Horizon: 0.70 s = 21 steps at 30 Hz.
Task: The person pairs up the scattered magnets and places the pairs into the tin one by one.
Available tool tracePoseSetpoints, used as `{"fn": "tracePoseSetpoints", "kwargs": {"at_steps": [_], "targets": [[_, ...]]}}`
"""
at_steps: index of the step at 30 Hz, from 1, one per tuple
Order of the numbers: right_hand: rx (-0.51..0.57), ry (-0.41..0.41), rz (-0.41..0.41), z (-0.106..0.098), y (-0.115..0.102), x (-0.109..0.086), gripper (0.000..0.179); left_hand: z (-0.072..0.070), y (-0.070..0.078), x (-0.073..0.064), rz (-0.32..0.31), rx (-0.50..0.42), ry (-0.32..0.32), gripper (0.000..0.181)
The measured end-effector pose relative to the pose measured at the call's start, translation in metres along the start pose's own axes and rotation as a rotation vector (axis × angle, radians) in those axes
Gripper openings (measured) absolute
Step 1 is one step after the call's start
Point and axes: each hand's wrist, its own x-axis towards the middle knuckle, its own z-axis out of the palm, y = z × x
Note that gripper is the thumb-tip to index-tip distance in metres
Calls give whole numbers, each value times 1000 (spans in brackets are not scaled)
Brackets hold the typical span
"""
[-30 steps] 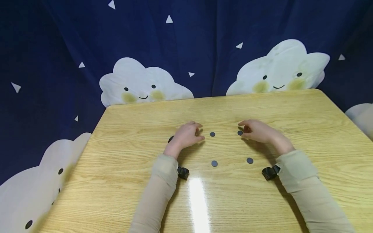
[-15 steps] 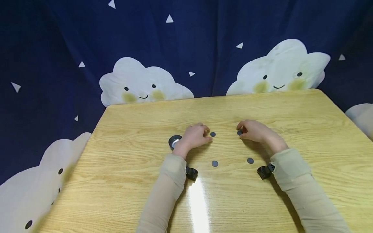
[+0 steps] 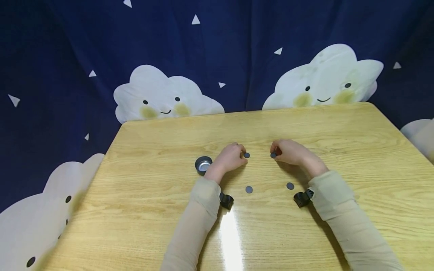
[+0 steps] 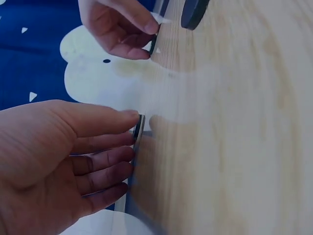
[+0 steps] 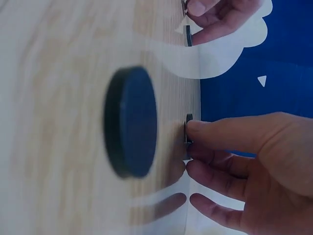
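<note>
Several flat dark grey discs lie on the wooden table (image 3: 152, 210). My left hand (image 3: 230, 157) is at the back-left disc (image 3: 246, 155), thumb and fingertips at its edges; in the left wrist view the thumb meets that disc (image 4: 138, 128) from one side and the index finger from the other. My right hand (image 3: 289, 151) pinches the back-right disc (image 3: 273, 155) between thumb and fingers, low over the wood. Two more discs rest nearer me: a front-left disc (image 3: 249, 189) and a front-right disc (image 3: 290, 186), which looms large in the right wrist view.
A small round dark dish (image 3: 204, 165) with a shiny silver inside stands just left of my left wrist. Behind the table hangs a dark blue curtain (image 3: 234, 49) with clouds and triangles. A bright light reflection streaks the table between my forearms.
My left hand has moved right to the back-left disc, uncovering the dish. My right hand has taken hold of the back-right disc and shifted it a little left.
</note>
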Motion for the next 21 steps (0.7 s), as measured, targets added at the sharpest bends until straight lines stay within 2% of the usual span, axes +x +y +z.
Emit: {"fn": "tracePoseSetpoints", "kwargs": {"at_steps": [5, 11, 21], "targets": [[-10, 3, 7, 2, -5, 3, 12, 2, 3, 4, 11, -16, 44, 22], [-27, 0, -11, 2, -11, 5, 10, 2, 6, 7, 37, 16, 76, 17], [-32, -11, -8, 6, -20, 12, 9, 4, 10, 11, 18, 22, 68, 15]]}}
